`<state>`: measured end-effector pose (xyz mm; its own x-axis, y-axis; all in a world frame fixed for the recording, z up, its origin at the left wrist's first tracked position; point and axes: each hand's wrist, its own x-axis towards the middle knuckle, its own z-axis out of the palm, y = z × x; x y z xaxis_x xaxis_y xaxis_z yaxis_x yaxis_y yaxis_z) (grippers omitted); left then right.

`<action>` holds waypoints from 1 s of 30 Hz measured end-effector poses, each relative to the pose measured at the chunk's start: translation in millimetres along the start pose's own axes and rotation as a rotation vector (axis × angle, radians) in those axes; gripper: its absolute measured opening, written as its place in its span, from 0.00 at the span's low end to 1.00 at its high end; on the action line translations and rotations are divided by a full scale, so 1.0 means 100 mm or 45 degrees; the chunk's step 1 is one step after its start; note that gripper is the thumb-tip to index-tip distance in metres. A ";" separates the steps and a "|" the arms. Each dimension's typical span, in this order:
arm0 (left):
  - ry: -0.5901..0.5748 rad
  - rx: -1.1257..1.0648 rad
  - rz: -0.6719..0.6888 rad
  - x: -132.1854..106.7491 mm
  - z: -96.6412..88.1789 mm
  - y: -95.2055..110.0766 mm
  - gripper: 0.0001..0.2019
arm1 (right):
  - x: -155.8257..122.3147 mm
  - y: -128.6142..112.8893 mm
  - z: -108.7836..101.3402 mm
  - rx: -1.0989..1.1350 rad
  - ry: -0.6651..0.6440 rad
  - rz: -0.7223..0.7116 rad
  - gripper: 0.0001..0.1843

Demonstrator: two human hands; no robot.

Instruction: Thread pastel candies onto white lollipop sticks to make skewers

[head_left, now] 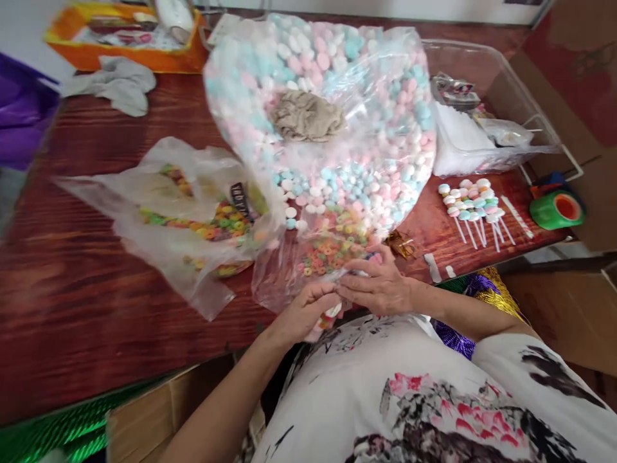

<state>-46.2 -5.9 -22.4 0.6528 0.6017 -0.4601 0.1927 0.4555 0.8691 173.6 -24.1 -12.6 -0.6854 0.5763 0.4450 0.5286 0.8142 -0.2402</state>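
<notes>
My left hand and my right hand meet at the near edge of the wooden table. Both are closed around a small stick with candy on it, partly hidden by the fingers. Just beyond them lies a clear bag of coloured ring candies. Behind it a large clear bag of pink, white and blue round candies stands, with a beige cloth on top. Another plastic bag of ring candies lies to the left.
Finished candy sticks lie in a row at the right, near a green tape roll. A clear tray holds white bags. A grey cloth and an orange box sit at the back left. Cardboard boxes stand below the table.
</notes>
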 end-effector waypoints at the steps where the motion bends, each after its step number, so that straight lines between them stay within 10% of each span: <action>1: -0.068 -0.074 -0.092 0.01 0.00 0.00 0.19 | -0.03 0.02 0.01 0.011 -0.048 -0.025 0.10; 5: -0.157 0.022 -0.162 0.07 0.04 0.05 0.20 | -0.12 0.07 0.09 0.011 -0.225 0.082 0.09; 14: 0.222 1.356 0.633 0.18 0.31 -0.08 0.13 | -0.34 -0.06 0.12 0.084 -0.272 0.647 0.06; 20: 0.449 0.732 0.517 0.26 0.27 -0.05 0.08 | -0.86 0.22 -0.07 -0.196 0.331 1.156 0.06; 25: 0.570 -0.067 0.060 0.28 0.26 -0.04 0.12 | -1.05 0.40 -0.05 -0.257 0.163 1.257 0.07; 30: 0.511 -0.330 0.025 0.20 0.29 -0.08 0.14 | -0.97 0.45 -0.01 -0.350 0.030 1.318 0.09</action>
<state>-13.9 -16.4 -33.1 0.3100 0.7943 -0.5225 -0.0393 0.5598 0.8277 264.4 -43.2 -65.7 0.1697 0.9735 0.1535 0.9438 -0.1157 -0.3095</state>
